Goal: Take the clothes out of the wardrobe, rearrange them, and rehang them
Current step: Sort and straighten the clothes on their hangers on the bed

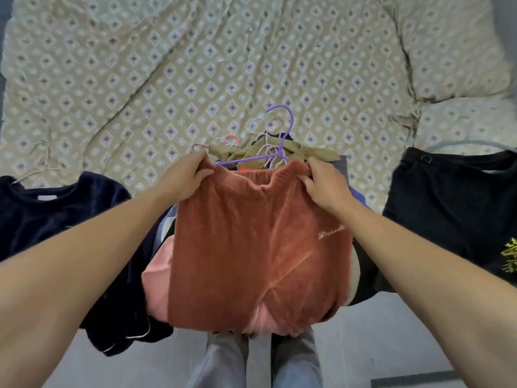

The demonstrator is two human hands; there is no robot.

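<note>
A rust-red velour garment (257,247) with pale script stitched near its right side hangs in front of me. My left hand (186,177) grips its top left corner and my right hand (321,182) pinches its top right corner. Behind it a purple hanger (282,135) sticks up from a pile of clothes (156,278) on several pastel hangers at the bed's edge. An olive garment (316,154) lies on top of that pile, and a pink one shows under the red garment.
A bed with a beige diamond-patterned sheet (195,65) fills the background. A dark navy top (56,219) on a hanger lies at the left, a black printed garment (453,197) at the right. A pillow (447,46) sits at the upper right. Grey floor shows below.
</note>
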